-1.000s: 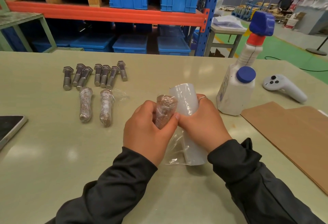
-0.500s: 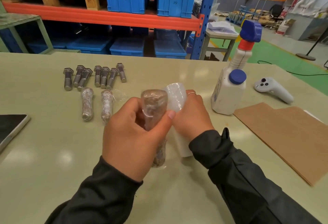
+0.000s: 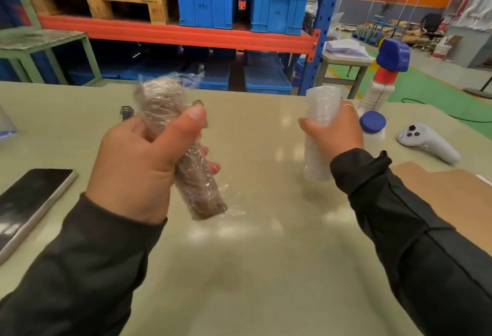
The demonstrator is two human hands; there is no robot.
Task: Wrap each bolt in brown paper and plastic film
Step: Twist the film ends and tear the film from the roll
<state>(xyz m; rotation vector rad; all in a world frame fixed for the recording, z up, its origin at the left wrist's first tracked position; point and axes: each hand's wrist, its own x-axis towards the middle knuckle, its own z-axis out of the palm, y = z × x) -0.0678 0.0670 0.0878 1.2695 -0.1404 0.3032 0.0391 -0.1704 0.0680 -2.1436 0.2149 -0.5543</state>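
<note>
The left hand (image 3: 138,168) holds a clamped grip around the wrapped bolt (image 3: 181,154), tilted above the worktop (image 3: 266,256), while at 3 o'clock the right hand (image 3: 338,133) clasps the film roll (image 3: 320,112).

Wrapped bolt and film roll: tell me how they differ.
The wrapped bolt shows brown through crinkled film; the film roll is pale and translucent. The bolt tilts in the left hand; the roll stands nearly upright in the right hand. Both are gripped above the table.
</note>
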